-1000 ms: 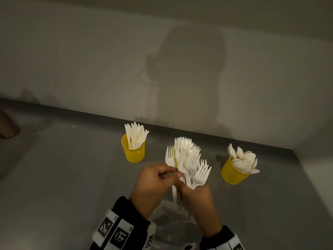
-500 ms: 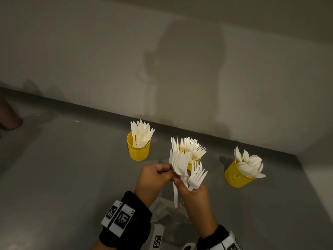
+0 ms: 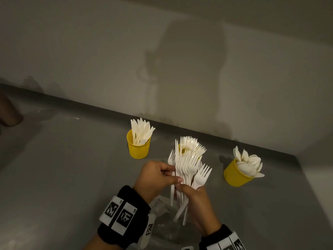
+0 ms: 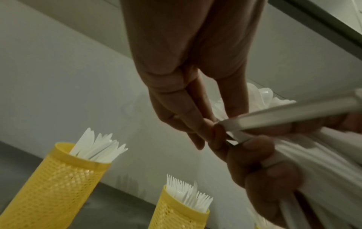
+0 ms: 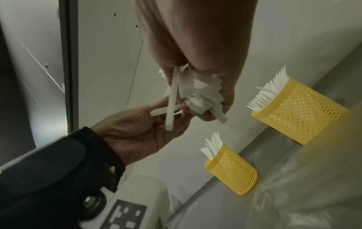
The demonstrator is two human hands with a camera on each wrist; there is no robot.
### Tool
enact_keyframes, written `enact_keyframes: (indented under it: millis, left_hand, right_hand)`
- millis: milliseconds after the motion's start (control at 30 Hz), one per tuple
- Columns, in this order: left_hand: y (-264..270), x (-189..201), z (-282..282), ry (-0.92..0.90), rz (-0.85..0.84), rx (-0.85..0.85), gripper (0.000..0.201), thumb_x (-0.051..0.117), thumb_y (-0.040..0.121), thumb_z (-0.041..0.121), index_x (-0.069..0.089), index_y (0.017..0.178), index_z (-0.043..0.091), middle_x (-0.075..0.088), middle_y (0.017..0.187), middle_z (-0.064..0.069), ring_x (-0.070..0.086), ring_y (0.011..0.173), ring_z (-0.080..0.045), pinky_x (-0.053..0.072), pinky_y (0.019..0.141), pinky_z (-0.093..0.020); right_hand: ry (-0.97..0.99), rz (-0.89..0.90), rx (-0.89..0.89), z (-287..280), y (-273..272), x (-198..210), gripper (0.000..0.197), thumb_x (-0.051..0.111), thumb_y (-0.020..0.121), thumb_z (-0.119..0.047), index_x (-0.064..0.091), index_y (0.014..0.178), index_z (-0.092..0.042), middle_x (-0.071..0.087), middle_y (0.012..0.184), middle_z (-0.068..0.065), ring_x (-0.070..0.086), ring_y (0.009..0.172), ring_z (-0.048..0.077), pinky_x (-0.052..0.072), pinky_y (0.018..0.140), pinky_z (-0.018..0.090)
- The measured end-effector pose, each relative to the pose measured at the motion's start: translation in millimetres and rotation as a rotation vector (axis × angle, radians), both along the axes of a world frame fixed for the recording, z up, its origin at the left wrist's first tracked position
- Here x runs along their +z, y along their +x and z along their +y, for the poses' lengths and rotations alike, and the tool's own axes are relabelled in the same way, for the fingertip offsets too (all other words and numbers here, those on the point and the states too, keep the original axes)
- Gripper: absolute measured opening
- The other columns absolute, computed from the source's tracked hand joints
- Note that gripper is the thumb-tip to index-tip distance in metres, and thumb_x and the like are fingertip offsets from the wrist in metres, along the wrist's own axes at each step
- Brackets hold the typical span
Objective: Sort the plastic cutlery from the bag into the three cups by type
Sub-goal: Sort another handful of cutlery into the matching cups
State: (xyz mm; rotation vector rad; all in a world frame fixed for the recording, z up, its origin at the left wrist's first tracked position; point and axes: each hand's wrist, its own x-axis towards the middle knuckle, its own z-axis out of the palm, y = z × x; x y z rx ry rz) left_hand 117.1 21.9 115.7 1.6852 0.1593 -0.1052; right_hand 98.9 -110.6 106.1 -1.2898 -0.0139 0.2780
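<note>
My right hand [image 3: 187, 191] grips a bundle of white plastic forks [image 3: 189, 166] by the handles, tines up, in front of the middle yellow mesh cup [image 3: 180, 147], which holds forks. My left hand [image 3: 167, 175] pinches one fork handle [image 5: 170, 106] at the bundle's left side. The left cup [image 3: 138, 147] holds knives. The right cup [image 3: 235, 175] holds spoons. In the left wrist view the knife cup [image 4: 58, 178] and the fork cup [image 4: 180, 209] stand below my fingers. The clear plastic bag [image 3: 162, 212] lies under my hands.
The cups stand on a grey counter [image 3: 72, 168] near a pale back wall [image 3: 90, 60]. The counter ends at a raised white edge [image 3: 317, 177] on the right. A brown object [image 3: 9, 112] sits at the far left.
The fanned forks have been drawn into a tighter bundle. Both hands have kept hold of them in front of the middle cup.
</note>
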Motion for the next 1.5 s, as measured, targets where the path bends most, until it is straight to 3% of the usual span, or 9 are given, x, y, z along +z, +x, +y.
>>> enact_keyframes:
  millis: [467,633,733,833,933,1033,1100,1233,1500]
  left_hand:
    - [-1.7,-6.3,-1.2,-0.06,0.051,0.01,0.035,0.078,0.065,0.003,0.07,0.098,0.0,0.073,0.094,-0.021,0.069,0.088,-0.032,0.057,0.082,-0.034]
    - [-0.6,-9.7,-8.0,0.029,0.068,0.012,0.009,0.074,0.064,0.008,0.075,0.072,0.01,0.07,0.055,0.007,0.064,0.055,-0.002,0.053,0.06,-0.019]
    - [2.1,-11.3,-10.1,0.043,0.093,0.075,0.023,0.068,0.073,0.009,0.068,0.05,0.012,0.058,0.043,0.003,0.051,0.047,-0.005,0.043,0.055,-0.022]
    - [2.2,-7.8,-13.7,0.0,0.099,0.138,0.025,0.066,0.077,0.01,0.067,0.051,0.01,0.06,0.044,0.0,0.053,0.045,-0.007,0.044,0.052,-0.023]
    - [0.3,-9.1,-20.4,-0.022,0.076,0.215,0.028,0.064,0.078,0.011,0.064,0.051,0.021,0.059,0.037,0.011,0.053,0.04,-0.002,0.042,0.052,-0.02]
    - [0.0,-9.0,-19.6,-0.085,0.037,0.318,0.023,0.06,0.08,0.009,0.07,0.063,0.021,0.063,0.042,0.016,0.059,0.045,-0.001,0.048,0.051,-0.017]
    - [0.7,-7.5,-15.2,-0.167,0.013,0.369,0.025,0.057,0.083,0.007,0.069,0.067,0.022,0.063,0.043,0.018,0.058,0.045,0.005,0.045,0.047,-0.007]
    - [-1.5,-2.6,-11.9,-0.341,0.088,0.35,0.02,0.053,0.086,0.011,0.073,0.084,0.011,0.068,0.049,0.006,0.061,0.049,-0.005,0.053,0.054,-0.02]
    - [1.7,-2.7,-9.2,-0.568,0.193,0.264,0.031,0.05,0.088,0.012,0.076,0.071,0.013,0.072,0.08,-0.013,0.059,0.082,-0.03,0.043,0.083,-0.047]
  right_hand:
    - [-0.159,0.063,-0.066,-7.5,3.2,1.4,0.027,0.051,0.089,-0.006,0.058,0.114,-0.01,0.068,0.107,0.003,0.068,0.091,0.012,0.053,0.069,0.015]
    - [-0.311,0.06,-0.089,11.9,13.0,4.3,0.023,0.039,0.093,0.004,0.055,0.108,-0.001,0.065,0.086,0.02,0.065,0.085,0.025,0.053,0.074,0.02]
    - [-0.436,-0.006,-0.066,9.6,14.4,-1.0,0.027,0.049,0.089,-0.001,0.064,0.084,-0.023,0.064,0.06,-0.005,0.063,0.062,0.009,0.051,0.061,0.022]
    - [-0.409,-0.038,-0.045,10.1,12.5,2.2,0.016,0.048,0.089,0.0,0.063,0.093,-0.005,0.061,0.064,0.007,0.06,0.056,0.014,0.05,0.056,0.02]
    - [-0.434,-0.093,-0.115,16.5,13.8,-2.1,0.02,0.049,0.09,-0.004,0.064,0.101,-0.013,0.066,0.081,0.006,0.065,0.069,0.006,0.048,0.059,0.005]
    - [-0.408,-0.079,-0.213,15.4,16.3,-7.2,0.027,0.05,0.09,-0.006,0.066,0.09,-0.027,0.071,0.083,-0.002,0.068,0.078,0.004,0.058,0.075,0.027]
    - [-0.317,0.019,-0.215,10.4,19.6,-9.1,0.024,0.046,0.091,-0.003,0.066,0.098,-0.014,0.073,0.071,0.003,0.07,0.07,0.016,0.059,0.067,0.034]
    - [-0.094,0.191,-0.141,6.1,22.9,-7.1,0.021,0.046,0.092,-0.007,0.065,0.101,-0.008,0.075,0.084,0.016,0.07,0.084,0.034,0.057,0.081,0.047]
    - [-0.186,0.026,-0.084,14.6,30.4,-4.2,0.019,0.055,0.088,-0.011,0.064,0.1,0.002,0.066,0.057,-0.001,0.063,0.052,0.011,0.049,0.047,0.021]
